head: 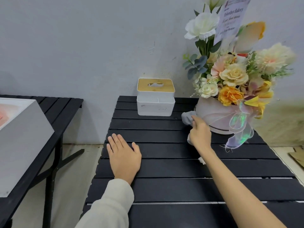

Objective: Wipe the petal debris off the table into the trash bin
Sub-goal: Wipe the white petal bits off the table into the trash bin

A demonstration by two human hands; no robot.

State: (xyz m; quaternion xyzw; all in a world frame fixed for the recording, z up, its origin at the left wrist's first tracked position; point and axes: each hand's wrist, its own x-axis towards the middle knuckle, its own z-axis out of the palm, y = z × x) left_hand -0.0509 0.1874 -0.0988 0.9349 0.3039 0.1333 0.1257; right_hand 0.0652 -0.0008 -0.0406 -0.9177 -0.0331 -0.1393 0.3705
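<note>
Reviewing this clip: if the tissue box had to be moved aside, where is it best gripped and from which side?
Probably across the white lower body of the tissue box, coming from its open front: the wall is close behind and the flower arrangement crowds its right.

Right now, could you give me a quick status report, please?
Left hand flat on table. Right hand holds cloth against flower box. Petal scrap beside forearm. No bin visible.

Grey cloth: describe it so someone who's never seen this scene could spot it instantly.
Start at the black slatted table against the wall and go to the flower arrangement in its pale round box at the far right. The grey cloth is bunched against the left side of that box, gripped by the right hand. It is the only soft, crumpled item; the tissue box to its left is rigid and white.
</note>
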